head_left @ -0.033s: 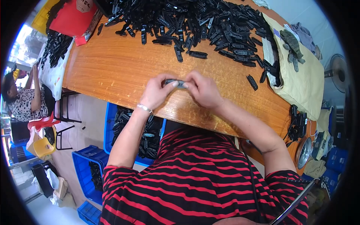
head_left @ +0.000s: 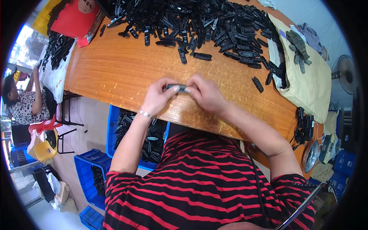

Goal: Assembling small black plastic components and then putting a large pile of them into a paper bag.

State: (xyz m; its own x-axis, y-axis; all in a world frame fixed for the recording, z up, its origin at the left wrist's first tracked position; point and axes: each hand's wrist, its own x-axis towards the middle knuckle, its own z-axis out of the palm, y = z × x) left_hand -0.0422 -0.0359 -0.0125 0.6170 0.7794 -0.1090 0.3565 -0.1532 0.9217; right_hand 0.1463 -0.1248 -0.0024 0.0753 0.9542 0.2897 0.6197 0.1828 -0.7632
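Observation:
Over the near part of the wooden table [head_left: 126,73], a small dark, elongated plastic part [head_left: 177,88] is held between my two hands. My left hand [head_left: 158,96] pinches one end, its thumb along the near side; a bracelet circles that wrist. At the other end, the thumb and fingers of my right hand [head_left: 207,93] are closed on the same part. The fingers cover much of it, so its exact kind is unclear. Beyond my hands lies a big pile of similar black plastic parts [head_left: 199,27], several strewn along its near edge.
Blue crates [head_left: 111,126] of black parts stand below the table's front edge, another blue crate [head_left: 86,180] farther left. To the right are a pale sack [head_left: 306,84] with a glove [head_left: 298,48] and a fan [head_left: 345,73]. A red bag [head_left: 73,21] sits back left; a person [head_left: 28,99] works beyond.
Both hands and the held part have shifted very slightly left and toward me. The grip looks the same.

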